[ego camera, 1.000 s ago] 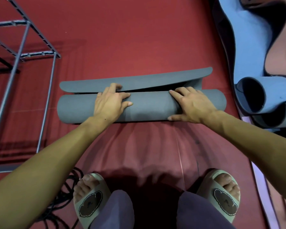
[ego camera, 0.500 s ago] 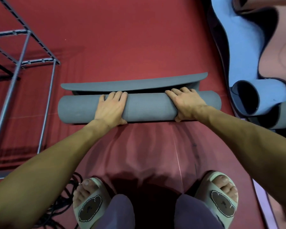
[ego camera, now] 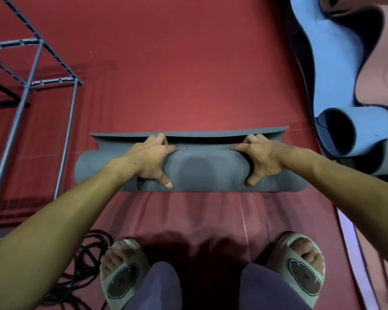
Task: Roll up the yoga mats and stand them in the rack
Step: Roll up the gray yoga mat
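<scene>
A grey yoga mat, rolled almost to its end, lies crosswise on the red floor in front of my feet. Its last free flap curls up along the far side. My left hand grips the roll left of the middle, fingers hooked over the far side and thumb on the near face. My right hand grips it the same way right of the middle. The metal rack, a bare frame of grey tubes, stands at the far left.
At the right lie more mats, a light blue mat partly rolled on top of pink and dark ones. Black cables coil on the floor by my left foot. My sandalled feet stand just behind the roll.
Both hands went from lying flat on the roll to gripping it, fingers hooked over the far side. The free flap has grown shorter, and the roll looks nearer and larger.
</scene>
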The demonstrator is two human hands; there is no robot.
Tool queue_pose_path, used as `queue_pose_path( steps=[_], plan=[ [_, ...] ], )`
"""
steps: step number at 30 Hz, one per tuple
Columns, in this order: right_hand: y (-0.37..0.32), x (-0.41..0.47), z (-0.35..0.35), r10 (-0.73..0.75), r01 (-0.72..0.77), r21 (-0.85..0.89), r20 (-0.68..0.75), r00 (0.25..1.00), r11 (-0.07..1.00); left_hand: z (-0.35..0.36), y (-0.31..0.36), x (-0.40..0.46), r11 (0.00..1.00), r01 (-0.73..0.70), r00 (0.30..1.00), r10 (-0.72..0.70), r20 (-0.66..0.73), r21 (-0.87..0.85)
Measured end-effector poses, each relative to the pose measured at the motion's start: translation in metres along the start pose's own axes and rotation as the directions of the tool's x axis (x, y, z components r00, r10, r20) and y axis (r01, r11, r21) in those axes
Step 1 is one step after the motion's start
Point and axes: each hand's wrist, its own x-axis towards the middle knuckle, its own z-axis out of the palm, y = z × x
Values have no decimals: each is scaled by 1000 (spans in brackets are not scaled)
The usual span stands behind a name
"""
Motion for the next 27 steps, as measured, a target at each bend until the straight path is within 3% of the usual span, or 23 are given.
queue_pose_path(
  steps=[5,8,13,18,22,27],
  plan=[
    [13,-6,-3,30,-15,147,-101,994,989,0,-10,-3,998,35,990,-42,-137,-52],
    [17,-3,-4,-13,31,88,-199,980,996,0,-12,-5,995,40,979,-57,-193,-93],
    [25,-7,-8,-3,16,64,-205,979,998,-9,-7,-3,998,44,971,-54,-232,-47],
    [19,-8,-10,17,7,73,-323,946,997,-11,-4,-2,995,72,953,-89,-289,-70],
    [17,-4,-1,3,-13,-21,-441,897,1000,-8,-2,5,994,93,939,-106,-329,-56],
    [14,5,15,8,-26,-19,-627,779,999,-5,6,11,989,145,906,-140,-400,-17]
  ],
)
